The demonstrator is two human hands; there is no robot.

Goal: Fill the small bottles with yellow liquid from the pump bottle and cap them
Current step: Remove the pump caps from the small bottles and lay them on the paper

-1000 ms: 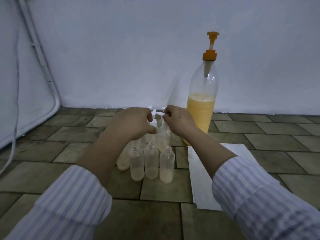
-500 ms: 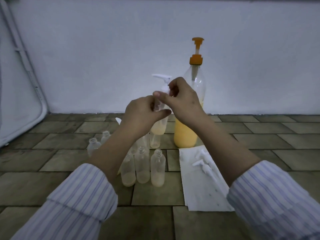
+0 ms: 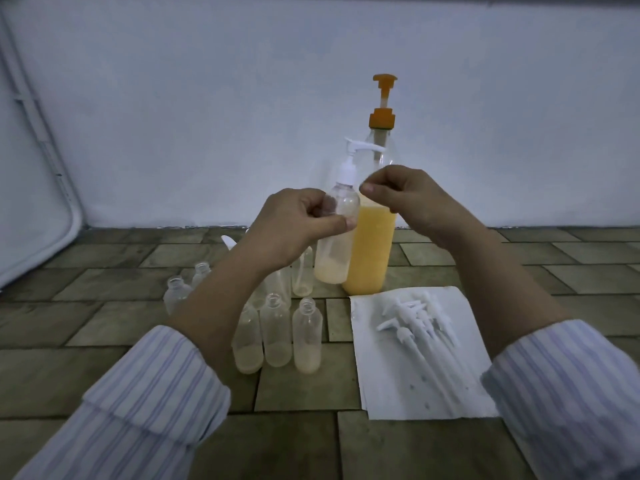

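We hold a small clear plastic bottle [image 3: 335, 237] up in front of us, its bottom part filled with pale yellow liquid and a white pump cap [image 3: 353, 157] seated on its neck, spout pointing right. Our left hand [image 3: 298, 230] grips the bottle round its shoulder, thumb across the front and fingers curled behind. Our right hand [image 3: 408, 199] hovers just to the right of the cap with its fingers curled and thumb meeting fingertip; we cannot tell whether anything is pinched there, and it does not appear to touch the cap.

Directly behind the raised bottle stands the tall clear pump bottle [image 3: 372, 244] with its orange pump head [image 3: 382, 98], roughly half full of yellow liquid, on the brown tiled floor [image 3: 304, 445] near a white wall [image 3: 207, 98].

Below our hands, three uncapped small clear bottles [image 3: 277, 334] stand in a row, each with a little yellow liquid at the bottom. More open small bottles [image 3: 178, 292] sit to the left and behind, partly hidden by our left forearm.

To the right of the row, a white paper sheet [image 3: 398, 393] lies flat on the tiles, carrying a loose pile of white pump caps with long dip tubes [image 3: 419, 323]. Striped shirt sleeves [image 3: 138, 403] cover both our forearms.
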